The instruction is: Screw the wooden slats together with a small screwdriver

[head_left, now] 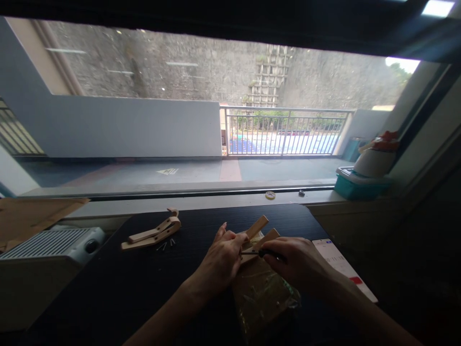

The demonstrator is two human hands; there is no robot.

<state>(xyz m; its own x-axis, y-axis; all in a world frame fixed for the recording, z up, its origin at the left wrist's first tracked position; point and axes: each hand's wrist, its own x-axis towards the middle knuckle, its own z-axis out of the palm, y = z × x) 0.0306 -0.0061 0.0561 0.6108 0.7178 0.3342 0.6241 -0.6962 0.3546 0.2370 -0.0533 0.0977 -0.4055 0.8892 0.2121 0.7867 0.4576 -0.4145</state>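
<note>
My right hand (293,257) is wrapped round the dark handle of a screwdriver (264,253), whose thin shaft points left. The shaft's tip reaches my left hand (227,250), which is closed on a light wooden piece (257,228). A second wooden strip (271,235) shows beside it. These pieces rest over a package in clear plastic wrap (264,293). To the left on the dark table lie curved wooden parts with dark holes (154,233), with several small screws (166,245) next to them. Where the screwdriver tip meets the wood is hidden by my fingers.
A phone with a lit screen (342,266) lies by my right forearm on the black table (144,293). A tape roll (270,195) and a teal box (360,186) stand on the window sill. Cardboard (36,216) and a white slatted unit (54,245) are at left.
</note>
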